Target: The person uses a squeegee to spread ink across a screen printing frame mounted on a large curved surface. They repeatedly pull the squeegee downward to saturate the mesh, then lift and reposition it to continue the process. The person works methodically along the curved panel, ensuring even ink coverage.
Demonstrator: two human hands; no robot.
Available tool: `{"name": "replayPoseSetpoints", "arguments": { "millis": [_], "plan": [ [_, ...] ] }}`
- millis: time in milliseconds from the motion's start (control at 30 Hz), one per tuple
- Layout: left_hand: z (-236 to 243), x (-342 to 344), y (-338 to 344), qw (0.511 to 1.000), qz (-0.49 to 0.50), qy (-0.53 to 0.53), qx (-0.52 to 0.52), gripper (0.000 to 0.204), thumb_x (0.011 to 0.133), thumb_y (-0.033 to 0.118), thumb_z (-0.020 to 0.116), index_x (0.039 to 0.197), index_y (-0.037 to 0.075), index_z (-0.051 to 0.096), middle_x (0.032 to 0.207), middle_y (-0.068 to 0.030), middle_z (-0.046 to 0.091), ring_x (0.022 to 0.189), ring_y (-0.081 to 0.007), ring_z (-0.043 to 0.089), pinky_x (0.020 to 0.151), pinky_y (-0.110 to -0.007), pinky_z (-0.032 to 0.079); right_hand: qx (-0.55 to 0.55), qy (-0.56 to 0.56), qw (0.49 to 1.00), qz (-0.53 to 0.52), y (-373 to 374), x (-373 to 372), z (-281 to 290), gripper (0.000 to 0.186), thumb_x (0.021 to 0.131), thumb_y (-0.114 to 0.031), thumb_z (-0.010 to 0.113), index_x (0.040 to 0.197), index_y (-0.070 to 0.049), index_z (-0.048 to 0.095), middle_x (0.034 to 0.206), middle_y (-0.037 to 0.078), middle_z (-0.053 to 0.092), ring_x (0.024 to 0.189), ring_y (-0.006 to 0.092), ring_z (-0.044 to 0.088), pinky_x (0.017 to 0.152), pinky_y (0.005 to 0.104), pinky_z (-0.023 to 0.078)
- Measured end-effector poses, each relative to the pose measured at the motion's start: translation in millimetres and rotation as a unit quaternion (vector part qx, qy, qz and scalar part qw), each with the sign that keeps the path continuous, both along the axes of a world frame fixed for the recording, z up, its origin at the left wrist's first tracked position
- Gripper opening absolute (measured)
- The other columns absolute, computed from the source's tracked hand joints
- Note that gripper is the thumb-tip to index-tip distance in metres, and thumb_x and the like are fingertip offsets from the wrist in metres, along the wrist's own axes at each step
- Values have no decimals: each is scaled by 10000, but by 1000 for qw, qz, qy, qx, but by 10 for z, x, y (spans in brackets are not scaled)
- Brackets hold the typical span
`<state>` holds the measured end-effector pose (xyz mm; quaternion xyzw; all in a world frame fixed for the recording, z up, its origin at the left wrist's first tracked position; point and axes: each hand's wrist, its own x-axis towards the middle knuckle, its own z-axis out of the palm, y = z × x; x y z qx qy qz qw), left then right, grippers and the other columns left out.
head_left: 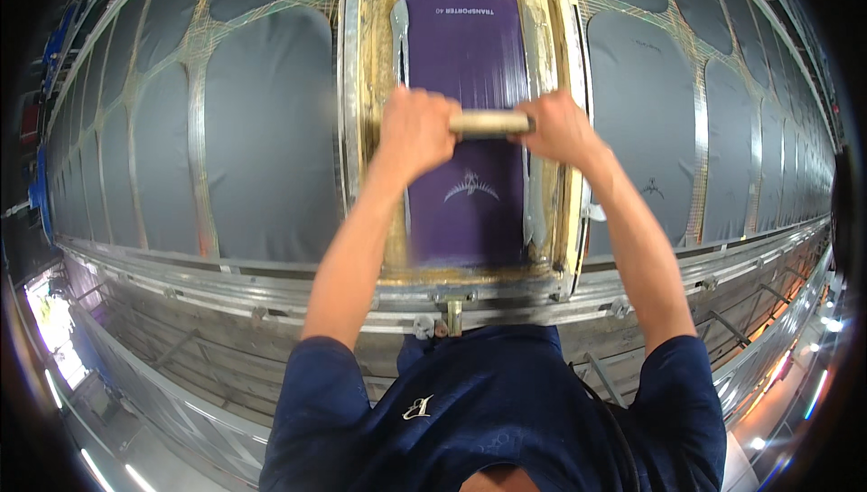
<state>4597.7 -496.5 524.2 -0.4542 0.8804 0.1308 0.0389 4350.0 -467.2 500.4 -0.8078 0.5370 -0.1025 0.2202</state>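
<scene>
Mid-pull of print stroke. Left hand [414, 131] and right hand [558, 128], each grip closed on squeegee handle [489, 122], midway along purple screen [465, 50] in frame [350, 86]. Next likely: even pressure, steady draw toward body.

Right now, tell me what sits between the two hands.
In the head view, the pale wooden squeegee handle spans from left hand to right hand, over the purple screen.

Both ends of the squeegee handle [489, 122] vanish inside the left hand [414, 131] and right hand [558, 127], and its blade cannot be seen. The screen frame [350, 104] is clipped at 12 o'clock. The person's torso is cut off at 6 o'clock.
</scene>
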Motion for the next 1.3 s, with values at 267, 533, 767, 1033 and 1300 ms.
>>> {"name": "replayPoseSetpoints", "arguments": {
  "millis": [267,533,767,1033,1300],
  "plan": [
    [83,292,1714,997,0,71,6,180,721,223,767,894,177,746,869,13,726,825,-194,648,850,-378,412,-1,-30,1000,7,1666,205,170,228,717,-145,794,934,-102,741,811,85,713,898,271,674,915,399,471],
    [140,-11,-273,998,-5,17,-57,186,783,301,777,921,177,752,868,-30,727,870,-245,681,847,-422,419,34,26,999,-11,-312,-87,218,227,784,-265,790,938,-110,731,804,157,717,784,379,702,752,479,566],
    [178,-415,-2249,996,-1,-6,-89,345,758,389,830,1016,167,773,879,-89,754,900,-275,713,893,-439,447,37,43,998,-21,-2337,-451,153,391,764,-335,805,1045,-69,753,937,200,740,934,386,710,853,475,565],
    [11,-493,-2696,999,29,21,-31,314,735,382,839,972,184,784,856,-115,751,870,-332,719,794,-450,558,-19,-22,999,-43,-2660,-520,-89,413,737,-295,830,1047,-33,754,787,222,720,775,369,717,775,440,565],
    [48,-310,-1357,998,-21,-2,-59,215,765,388,812,891,218,773,815,-76,747,824,-278,722,814,-423,492,4,-1,1000,-29,-1294,-300,40,357,763,-284,831,1052,-92,745,875,184,734,838,387,706,780,463,559]
  ]
}}
